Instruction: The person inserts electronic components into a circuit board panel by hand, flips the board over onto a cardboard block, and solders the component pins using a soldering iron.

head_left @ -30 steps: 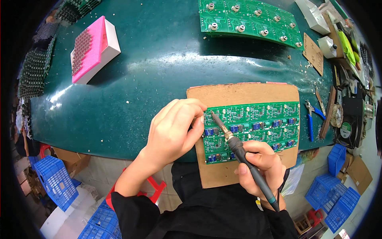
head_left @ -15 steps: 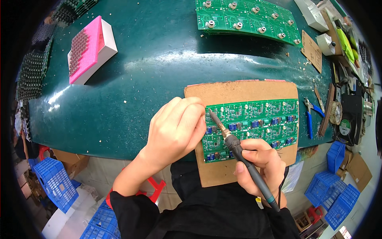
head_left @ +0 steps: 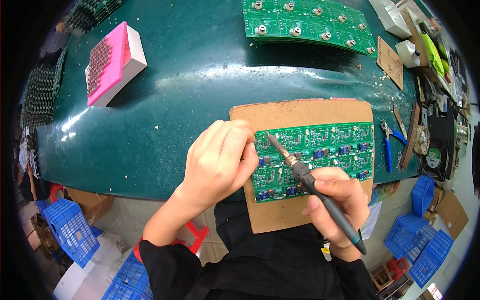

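A green circuit board panel (head_left: pixel 320 142) with blue and dark components lies on a brown cardboard sheet (head_left: pixel 280 220) that overhangs the table's near edge. In my right hand (head_left: pixel 342 202) is a soldering iron (head_left: pixel 322 192), its grip dark with a teal band. Its tip points at the panel's upper left corner; whether it touches the board I cannot tell. My left hand (head_left: pixel 220 157) is closed at the panel's left edge, fingertips pressed together beside that corner. What those fingers hold, if anything, is hidden.
At the far side sits a stack of green panels (head_left: pixel 310 25) with metal connectors. A white box with a pink foam tray (head_left: pixel 117 65) of small metal parts stands left. Blue-handled cutters (head_left: pixel 388 145) and a black fan unit (head_left: pixel 440 150) are right. Blue crates (head_left: pixel 72 232) flank the table below.
The soldering iron's tip has shifted slightly right and up along the panel's top edge, my right hand moving right with it. My left hand stays nearly in place.
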{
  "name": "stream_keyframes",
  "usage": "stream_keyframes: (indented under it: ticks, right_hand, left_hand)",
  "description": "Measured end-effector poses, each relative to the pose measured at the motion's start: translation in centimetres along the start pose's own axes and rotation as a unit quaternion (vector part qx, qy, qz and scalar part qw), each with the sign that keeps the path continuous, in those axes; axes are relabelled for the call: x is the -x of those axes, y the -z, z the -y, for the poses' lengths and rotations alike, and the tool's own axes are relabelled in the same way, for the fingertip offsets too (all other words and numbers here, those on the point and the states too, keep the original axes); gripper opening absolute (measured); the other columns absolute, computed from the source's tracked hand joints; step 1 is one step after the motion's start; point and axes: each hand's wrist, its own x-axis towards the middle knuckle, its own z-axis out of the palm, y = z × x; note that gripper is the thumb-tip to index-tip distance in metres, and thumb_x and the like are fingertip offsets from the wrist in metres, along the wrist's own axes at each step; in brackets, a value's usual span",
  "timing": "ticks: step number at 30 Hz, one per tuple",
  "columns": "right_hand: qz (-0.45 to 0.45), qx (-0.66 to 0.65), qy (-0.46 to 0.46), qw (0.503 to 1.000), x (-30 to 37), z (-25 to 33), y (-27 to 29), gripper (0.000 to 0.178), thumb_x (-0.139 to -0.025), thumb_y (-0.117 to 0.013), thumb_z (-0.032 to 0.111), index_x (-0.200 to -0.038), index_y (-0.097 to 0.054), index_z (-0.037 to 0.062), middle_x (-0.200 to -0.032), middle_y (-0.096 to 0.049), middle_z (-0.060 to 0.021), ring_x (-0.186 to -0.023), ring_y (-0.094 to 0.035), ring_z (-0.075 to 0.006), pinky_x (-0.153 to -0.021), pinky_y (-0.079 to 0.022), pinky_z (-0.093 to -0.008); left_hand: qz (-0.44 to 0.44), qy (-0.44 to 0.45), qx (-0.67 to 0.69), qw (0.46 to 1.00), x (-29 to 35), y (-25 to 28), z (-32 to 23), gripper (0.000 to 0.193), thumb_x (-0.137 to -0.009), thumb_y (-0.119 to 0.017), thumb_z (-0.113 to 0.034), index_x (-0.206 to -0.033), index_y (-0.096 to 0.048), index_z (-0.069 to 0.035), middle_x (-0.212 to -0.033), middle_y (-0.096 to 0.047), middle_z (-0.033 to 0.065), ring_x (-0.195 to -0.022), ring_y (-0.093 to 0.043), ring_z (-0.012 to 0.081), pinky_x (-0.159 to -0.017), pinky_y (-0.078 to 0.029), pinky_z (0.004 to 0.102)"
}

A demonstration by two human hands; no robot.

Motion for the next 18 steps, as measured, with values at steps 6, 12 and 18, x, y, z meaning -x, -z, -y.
stream_keyframes:
  ticks: [6, 12, 18]
  right_hand:
    - [0.035, -0.130, -0.092, 0.987, -2.1, 0.0, 1.3, 0.024, -0.079, -0.066, -0.008, -0.101, -0.059, -0.0035, -0.099, -0.063, -0.0166, -0.073, -0.063, -0.0136, -0.064, -0.050, -0.0243]
    - [0.056, -0.188, -0.198, 0.960, -4.1, 0.6, 2.6, 0.018, -0.080, -0.063, -0.006, -0.098, -0.059, -0.0050, -0.098, -0.063, -0.0130, -0.066, -0.062, -0.0096, -0.059, -0.049, -0.0216]
    - [0.057, -0.185, -0.211, 0.958, -4.3, 0.3, 2.5, 0.017, -0.080, -0.062, -0.005, -0.097, -0.057, -0.0053, -0.096, -0.063, -0.0142, -0.063, -0.061, -0.0093, -0.056, -0.048, -0.0210]
  left_hand:
    - [-0.004, 0.003, 0.006, 1.000, 0.0, -0.2, 0.1, 0.019, -0.071, -0.064, 0.009, -0.085, -0.055, 0.000, -0.087, -0.064, 0.0119, -0.072, -0.060, 0.0261, -0.065, -0.049, 0.0335]
    - [-0.007, -0.001, 0.001, 1.000, 0.0, -0.3, 0.2, 0.020, -0.071, -0.065, 0.010, -0.086, -0.056, 0.000, -0.087, -0.064, 0.0119, -0.072, -0.060, 0.0263, -0.066, -0.049, 0.0335]
    - [-0.014, -0.002, 0.006, 1.000, 0.2, -0.4, 0.2, 0.021, -0.071, -0.065, 0.010, -0.087, -0.056, 0.000, -0.087, -0.064, 0.0118, -0.071, -0.060, 0.0261, -0.066, -0.049, 0.0338]
